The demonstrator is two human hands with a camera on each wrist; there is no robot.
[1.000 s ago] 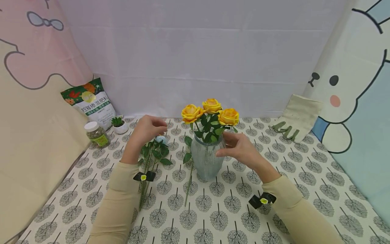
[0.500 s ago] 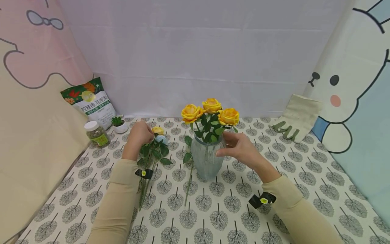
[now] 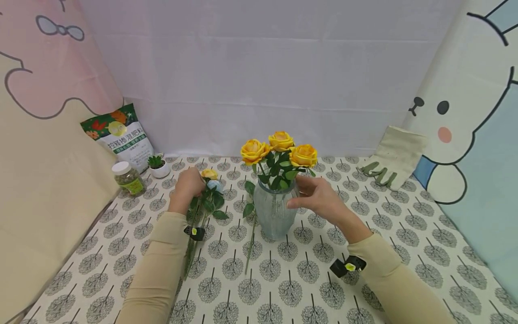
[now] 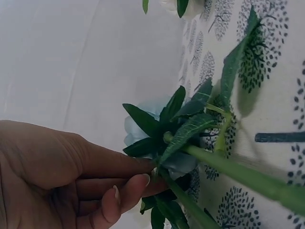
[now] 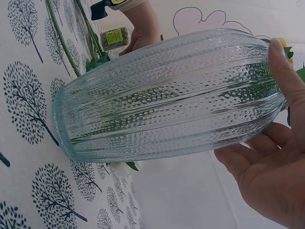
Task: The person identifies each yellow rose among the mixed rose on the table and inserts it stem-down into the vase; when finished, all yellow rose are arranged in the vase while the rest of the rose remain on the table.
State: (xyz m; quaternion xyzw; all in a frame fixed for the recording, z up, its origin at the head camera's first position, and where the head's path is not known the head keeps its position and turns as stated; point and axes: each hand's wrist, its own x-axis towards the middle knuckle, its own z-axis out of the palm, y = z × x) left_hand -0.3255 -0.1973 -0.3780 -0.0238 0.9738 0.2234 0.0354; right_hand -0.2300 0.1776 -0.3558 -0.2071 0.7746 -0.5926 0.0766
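A ribbed, clear bluish glass vase (image 3: pixel 275 213) stands upright and holds yellow roses (image 3: pixel 280 146) with green leaves. My right hand (image 3: pixel 317 198) grips its upper right side, thumb in front and fingers behind, as the right wrist view shows. At the left, my left hand (image 3: pixel 189 183) is down at a small bunch of roses lying on the cloth. A yellow rose (image 3: pixel 209 174) and a pale blue rose (image 3: pixel 215 185) show beside it. In the left wrist view its thumb and index finger pinch a thin green stem (image 4: pixel 183 195) close to the leaves; which rose this belongs to is unclear.
Another stem (image 3: pixel 251 247) with leaves lies left of the vase, its white flower (image 4: pixel 183 7) behind it. A lidded jar (image 3: pixel 129 178), a potted succulent (image 3: pixel 159 166) and a fertilizer bag (image 3: pixel 123 137) stand back left. Gloves (image 3: pixel 394 155) lie back right on the tree-patterned tablecloth (image 3: pixel 388 279).
My left hand has come down and slightly left onto the lying roses, uncovering the yellow one, then shifted a little right. My right hand and the vase have stayed put.
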